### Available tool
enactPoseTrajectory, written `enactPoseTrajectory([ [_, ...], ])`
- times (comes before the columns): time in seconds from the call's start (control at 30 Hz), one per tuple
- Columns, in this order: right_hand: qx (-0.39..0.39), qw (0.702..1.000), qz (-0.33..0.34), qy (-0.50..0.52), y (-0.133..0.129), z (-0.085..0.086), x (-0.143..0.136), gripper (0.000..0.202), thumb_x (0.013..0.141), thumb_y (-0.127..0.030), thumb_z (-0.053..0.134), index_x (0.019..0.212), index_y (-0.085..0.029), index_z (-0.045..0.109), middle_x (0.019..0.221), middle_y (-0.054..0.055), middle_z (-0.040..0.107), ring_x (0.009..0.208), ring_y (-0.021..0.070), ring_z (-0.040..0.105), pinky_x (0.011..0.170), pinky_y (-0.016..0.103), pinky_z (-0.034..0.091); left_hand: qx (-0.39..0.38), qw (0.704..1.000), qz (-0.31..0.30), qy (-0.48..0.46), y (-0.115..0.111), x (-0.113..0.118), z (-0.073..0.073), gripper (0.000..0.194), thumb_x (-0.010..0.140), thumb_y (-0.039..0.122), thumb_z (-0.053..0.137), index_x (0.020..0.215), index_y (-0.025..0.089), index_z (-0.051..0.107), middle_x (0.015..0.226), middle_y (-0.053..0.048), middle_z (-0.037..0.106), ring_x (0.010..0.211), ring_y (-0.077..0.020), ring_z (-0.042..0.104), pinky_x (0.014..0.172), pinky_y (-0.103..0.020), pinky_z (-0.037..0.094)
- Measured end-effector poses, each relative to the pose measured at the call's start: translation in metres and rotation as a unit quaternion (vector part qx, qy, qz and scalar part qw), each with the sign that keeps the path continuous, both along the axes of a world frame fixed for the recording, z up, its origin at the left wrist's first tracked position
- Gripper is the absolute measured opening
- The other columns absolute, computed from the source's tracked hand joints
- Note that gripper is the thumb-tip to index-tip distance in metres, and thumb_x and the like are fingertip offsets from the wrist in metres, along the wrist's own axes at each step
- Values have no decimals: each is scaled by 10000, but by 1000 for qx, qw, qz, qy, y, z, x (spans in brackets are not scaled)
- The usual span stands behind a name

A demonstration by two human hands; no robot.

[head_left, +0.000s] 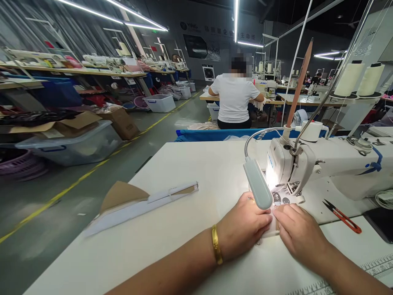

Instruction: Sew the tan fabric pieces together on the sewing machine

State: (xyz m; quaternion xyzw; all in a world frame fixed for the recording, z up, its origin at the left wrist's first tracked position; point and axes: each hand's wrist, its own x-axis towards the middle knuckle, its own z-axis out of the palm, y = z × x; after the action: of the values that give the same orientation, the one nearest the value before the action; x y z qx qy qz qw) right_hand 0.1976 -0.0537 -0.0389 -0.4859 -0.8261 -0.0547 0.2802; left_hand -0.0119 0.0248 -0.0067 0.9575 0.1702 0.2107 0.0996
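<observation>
My left hand (245, 225), with a gold bangle at the wrist, lies at the front of the white sewing machine (278, 162), fingers bent and pressed together. Close beside it, my right hand (302, 235) has its fingers closed in a pinch just in front of the presser foot area. Between the two hands shows a small pale piece (270, 234), mostly covered by the fingers; its kind cannot be made out. A grey lamp head (258, 184) on a bendy neck hangs over the left fingertips and hides part of them.
Red-handled thread snips (344, 217) lie right of my right hand, near a dark flat object (379, 225). A clear ruler (377, 264) is at the lower right. Folded paper-and-card pieces (123, 209) rest on the left of the table (184, 254). A person (235, 98) sits ahead.
</observation>
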Motion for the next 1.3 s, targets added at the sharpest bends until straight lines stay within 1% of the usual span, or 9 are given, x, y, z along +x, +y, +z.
enactPoseTrajectory([
  [0.1,-5,1000,1,0,1,-1,1,324,946,-30,432,1117,-201,647,858,55,641,763,231,534,654,332,385,-9,1000,-16,0,-1,-2,0,167,964,141,566,939,217,712,1014,-39,750,961,-227,671,906,-389,497],
  [0.2,-11,1000,-1,-5,2,-1,2,321,956,-42,432,1129,-198,652,853,54,643,750,229,531,645,333,383,-17,1000,-12,12,1,-3,0,138,959,157,590,963,217,715,1039,-39,748,979,-229,669,896,-386,494],
  [0.5,-18,1000,-22,-9,5,-1,6,276,973,-66,423,995,-209,658,785,41,610,713,226,526,612,337,373,-17,1000,14,7,7,0,-6,95,983,201,608,959,194,700,1058,-47,744,1025,-240,674,969,-411,477],
  [0.63,-24,999,-19,20,2,0,13,313,969,-40,413,1076,-213,650,838,44,642,751,224,562,649,338,412,-5,1000,7,-1,6,-1,-9,121,995,200,582,976,199,701,1060,-52,732,1006,-240,663,939,-410,479],
  [0.77,-45,997,17,56,-2,2,17,333,965,-25,435,1167,-213,621,899,44,654,809,224,569,708,342,452,-3,1000,-20,-5,3,-3,-8,139,1000,177,576,962,202,707,1030,-47,736,951,-224,662,882,-391,478],
  [0.93,-55,993,83,62,-5,5,13,329,939,-2,448,1122,-212,624,881,36,600,832,217,523,718,328,448,-5,999,-38,-13,-1,-3,-8,129,986,155,608,925,200,711,982,-39,745,877,-200,665,822,-362,476],
  [1.07,-46,993,85,61,-5,6,12,324,932,7,442,1093,-202,629,845,31,568,824,214,505,696,319,425,-3,999,-31,-13,-3,-1,-9,155,977,131,605,890,200,713,943,-39,744,841,-197,670,801,-353,478],
  [1.2,-46,994,83,60,-5,5,13,326,933,0,449,1119,-196,631,822,23,549,793,208,490,682,320,412,-4,999,-33,-22,-4,1,-9,155,962,107,606,898,198,714,958,-45,753,857,-200,680,815,-354,493],
  [1.3,-51,994,80,58,-5,4,13,305,937,-7,454,1094,-195,635,812,21,539,779,206,478,676,321,405,-5,999,-39,-34,-6,1,-8,176,965,99,590,882,192,714,957,-43,762,861,-198,681,823,-351,506],
])
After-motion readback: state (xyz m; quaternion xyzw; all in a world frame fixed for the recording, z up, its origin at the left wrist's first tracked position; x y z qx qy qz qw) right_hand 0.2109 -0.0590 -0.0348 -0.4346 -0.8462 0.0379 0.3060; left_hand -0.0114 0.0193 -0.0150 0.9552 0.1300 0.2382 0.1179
